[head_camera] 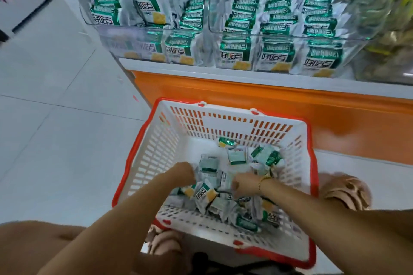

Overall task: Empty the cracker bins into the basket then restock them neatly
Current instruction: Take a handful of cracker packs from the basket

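Note:
A white plastic basket (169,140) with a red rim stands on the floor below the shelf. Several green-and-white cracker packets (204,194) lie loose in it. Both my hands reach down into the pile. My left hand (184,173) is buried among the packets with its fingers hidden. My right hand (242,184), a thin bracelet on its wrist, curls its fingers round a packet in the middle. Above, two clear plastic bins, the left bin (134,38) and the right bin (283,35), hold upright rows of the same packets.
The bins sit on a white shelf with an orange front panel (290,109). Another clear bin (384,56) with yellowish goods stands at the right. Pale tiled floor (55,107) stretches to the left. My feet in tan sandals flank the basket.

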Available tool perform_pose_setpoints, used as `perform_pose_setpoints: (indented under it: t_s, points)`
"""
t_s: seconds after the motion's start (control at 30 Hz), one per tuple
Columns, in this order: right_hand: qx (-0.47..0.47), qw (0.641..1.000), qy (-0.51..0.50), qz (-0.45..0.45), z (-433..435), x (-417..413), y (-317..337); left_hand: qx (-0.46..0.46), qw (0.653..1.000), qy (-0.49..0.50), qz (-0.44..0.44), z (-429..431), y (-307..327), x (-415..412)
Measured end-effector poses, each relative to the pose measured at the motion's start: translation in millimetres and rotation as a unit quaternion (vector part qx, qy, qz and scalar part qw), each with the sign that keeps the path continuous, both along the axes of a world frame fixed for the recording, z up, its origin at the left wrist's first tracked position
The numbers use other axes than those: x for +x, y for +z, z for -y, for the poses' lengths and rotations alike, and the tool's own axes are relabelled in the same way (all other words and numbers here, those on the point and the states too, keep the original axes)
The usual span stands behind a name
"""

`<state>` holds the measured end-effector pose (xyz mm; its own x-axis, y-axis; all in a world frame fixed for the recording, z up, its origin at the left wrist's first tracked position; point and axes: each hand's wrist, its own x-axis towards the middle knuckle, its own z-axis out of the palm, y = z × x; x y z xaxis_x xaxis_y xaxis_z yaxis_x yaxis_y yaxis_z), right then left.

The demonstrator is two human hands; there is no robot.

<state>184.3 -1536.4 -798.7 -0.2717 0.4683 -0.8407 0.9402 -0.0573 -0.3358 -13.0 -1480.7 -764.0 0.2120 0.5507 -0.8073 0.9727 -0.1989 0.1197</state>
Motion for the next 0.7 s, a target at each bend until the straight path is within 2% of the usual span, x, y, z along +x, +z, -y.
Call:
perform_pose_setpoints:
  t_s: [0.13,0.23,0.4,0.57,0.7]
  points:
    - [0.010,0.998,-0.061,-0.025,5,1,-23,-0.052,0.998,-0.002,-0.029,12,-30,12]
    - [0.017,0.998,-0.061,-0.015,10,-11,-38,-0.055,0.998,0.028,-0.033,21,-53,15]
    - [-0.009,0.998,-0.051,-0.024,17,-32,-47,-0.069,0.988,0.141,0.000,26,-76,14]
    - [-0.033,0.999,-0.036,-0.017,6,-37,-43,-0.085,0.978,0.189,0.014,18,-81,13]
    - [-0.037,0.999,-0.033,-0.012,-12,-26,-30,-0.065,0.966,0.239,0.071,11,-78,4]
